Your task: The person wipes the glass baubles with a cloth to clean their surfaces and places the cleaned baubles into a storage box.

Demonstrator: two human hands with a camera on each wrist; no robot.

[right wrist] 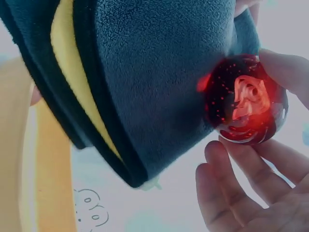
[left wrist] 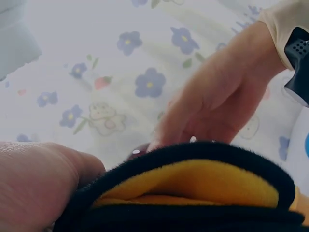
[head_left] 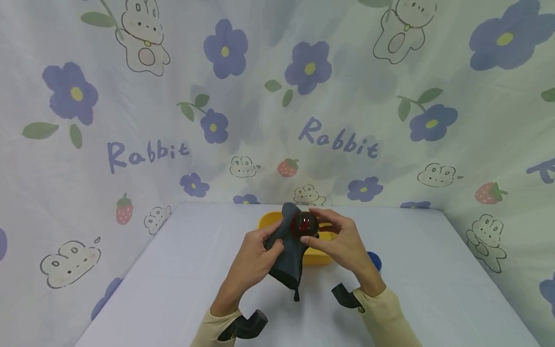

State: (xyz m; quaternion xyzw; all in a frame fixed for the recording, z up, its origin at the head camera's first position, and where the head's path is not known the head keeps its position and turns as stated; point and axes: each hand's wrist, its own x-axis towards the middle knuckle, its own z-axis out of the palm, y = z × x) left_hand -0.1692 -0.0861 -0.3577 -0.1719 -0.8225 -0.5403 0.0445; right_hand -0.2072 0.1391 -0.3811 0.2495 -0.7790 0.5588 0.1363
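Observation:
A folded microfibre cloth [head_left: 286, 241], blue-grey outside with dark edging and a yellow inner side [left wrist: 193, 181], hangs from my left hand [head_left: 256, 253]. The left thumb lies over its near face, and the other fingers are partly hidden behind it. Thumb and fingers of my right hand [head_left: 340, 236] pinch a shiny dark-red ball [head_left: 305, 225]. In the right wrist view the ball [right wrist: 248, 99] is see-through, glows red and has a pale shape inside. It is right against the cloth's face [right wrist: 159, 82]. Both hands are raised over the table.
A yellow bin [head_left: 318, 260] stands on the white table [head_left: 186, 270] behind the hands, partly covered by them. Something round and blue [head_left: 375, 260] shows beside the right forearm. Rabbit-and-flower fabric [head_left: 260, 106] hangs behind the table. Each wrist carries a black camera mount [head_left: 244, 325].

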